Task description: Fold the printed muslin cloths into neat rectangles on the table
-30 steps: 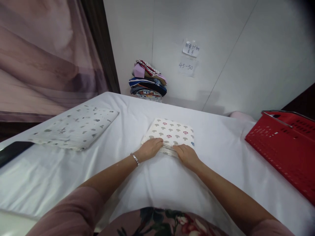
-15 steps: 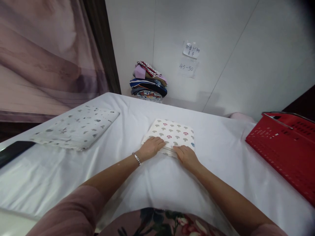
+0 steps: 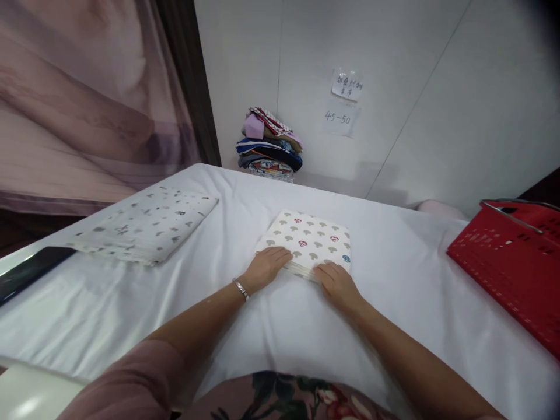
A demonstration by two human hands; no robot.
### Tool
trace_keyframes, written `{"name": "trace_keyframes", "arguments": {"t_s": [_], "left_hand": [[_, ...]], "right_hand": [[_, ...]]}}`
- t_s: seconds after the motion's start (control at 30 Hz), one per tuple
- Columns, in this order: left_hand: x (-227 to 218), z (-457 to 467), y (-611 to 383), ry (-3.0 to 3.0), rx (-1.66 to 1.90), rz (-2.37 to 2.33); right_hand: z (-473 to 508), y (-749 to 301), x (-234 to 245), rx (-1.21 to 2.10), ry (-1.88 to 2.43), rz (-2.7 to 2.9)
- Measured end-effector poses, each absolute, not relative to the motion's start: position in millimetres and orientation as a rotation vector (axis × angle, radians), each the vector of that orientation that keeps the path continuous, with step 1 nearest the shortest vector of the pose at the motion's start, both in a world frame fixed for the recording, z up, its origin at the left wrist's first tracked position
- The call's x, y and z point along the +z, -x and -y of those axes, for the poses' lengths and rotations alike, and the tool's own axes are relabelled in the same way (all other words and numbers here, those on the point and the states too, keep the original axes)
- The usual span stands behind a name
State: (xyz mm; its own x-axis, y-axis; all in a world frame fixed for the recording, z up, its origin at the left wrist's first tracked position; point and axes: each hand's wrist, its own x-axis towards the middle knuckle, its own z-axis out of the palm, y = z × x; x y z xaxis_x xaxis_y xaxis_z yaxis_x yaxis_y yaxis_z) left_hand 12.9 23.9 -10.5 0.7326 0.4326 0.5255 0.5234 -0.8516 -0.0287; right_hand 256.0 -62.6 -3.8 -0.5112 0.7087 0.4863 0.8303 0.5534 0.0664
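A white cloth [image 3: 308, 236] printed with grey mushrooms and a few red and blue ones lies folded into a thick square in the middle of the table. At its near left corner, my left hand [image 3: 266, 267] has its fingers over the top and holds the edge. My right hand [image 3: 336, 283] grips the near right part of that same edge, fingers curled on top. Both thumbs are mostly hidden. Several stacked layers show along the front edge between the hands.
Another folded white cloth [image 3: 149, 224] with grey prints lies on the white-covered table [image 3: 394, 280] at left, near a dark flat device [image 3: 32, 271]. A red basket [image 3: 511, 268] stands at right. Behind the table rises a pile of folded fabrics [image 3: 269, 146] against the wall.
The view has shifted slightly, so everything sits a little further right. Both hands remain at the near edge of the folded cloth, and the right hand has slid slightly toward me.
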Motion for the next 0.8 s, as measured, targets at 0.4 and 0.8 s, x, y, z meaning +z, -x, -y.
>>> {"name": "trace_keyframes", "arguments": {"t_s": [0.4, 0.8], "left_hand": [[-16, -28, -4, 2.749, -0.668, 0.861], [-1, -38, 33, 2.979, -0.467, 1.123]], "right_hand": [[69, -259, -10, -0.396, 1.203, 2.319], [76, -256, -12, -0.19, 1.298, 2.285]]}}
